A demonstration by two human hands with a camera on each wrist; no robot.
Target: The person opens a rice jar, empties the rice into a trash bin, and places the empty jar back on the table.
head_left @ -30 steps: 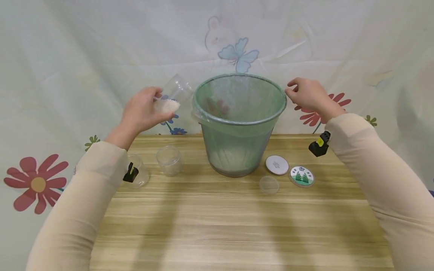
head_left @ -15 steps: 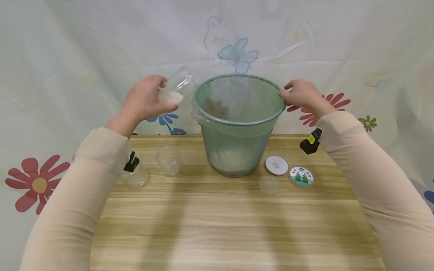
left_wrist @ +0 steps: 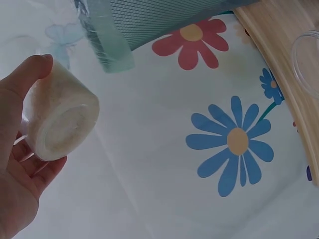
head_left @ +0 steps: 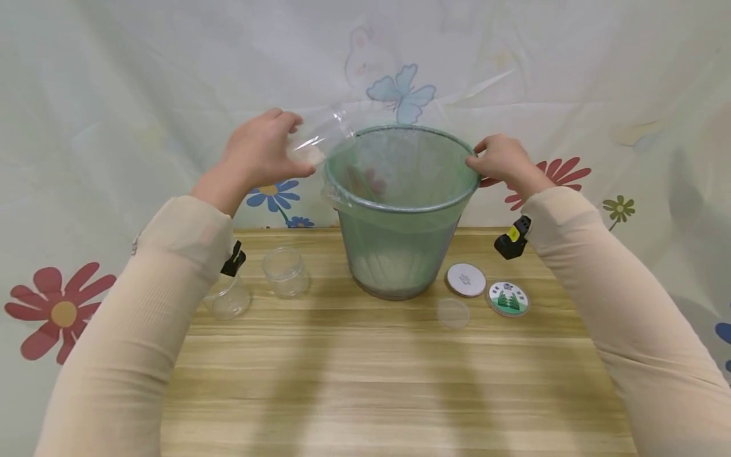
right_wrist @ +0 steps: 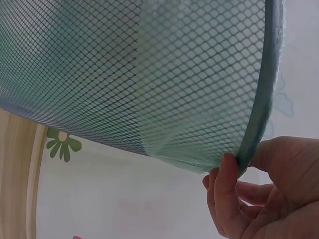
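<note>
My left hand point(head_left: 259, 149) grips a clear plastic jar point(head_left: 325, 130) tilted on its side, its mouth at the left rim of a green mesh wastebasket point(head_left: 394, 244). White grains point(head_left: 310, 154) lie in the jar near its base; in the left wrist view the jar's bottom point(left_wrist: 67, 127) faces the camera. A thin translucent bag lines the wastebasket and folds over its rim. On the opposite side, my right hand point(head_left: 502, 162) pinches that rim point(right_wrist: 259, 119) and the bag's folded edge between thumb and fingers.
Two clear jars point(head_left: 285, 273) stand left of the wastebasket, one partly behind my left wrist. To the right lie a white lid point(head_left: 466, 280), a green-and-white lid point(head_left: 508, 299) and a clear disc point(head_left: 454, 313). A flowered curtain hangs behind the wooden table point(head_left: 365, 381).
My left hand has moved up and right, bringing the tilted jar to the wastebasket's rim. My right hand has moved left and taken hold of the rim.
</note>
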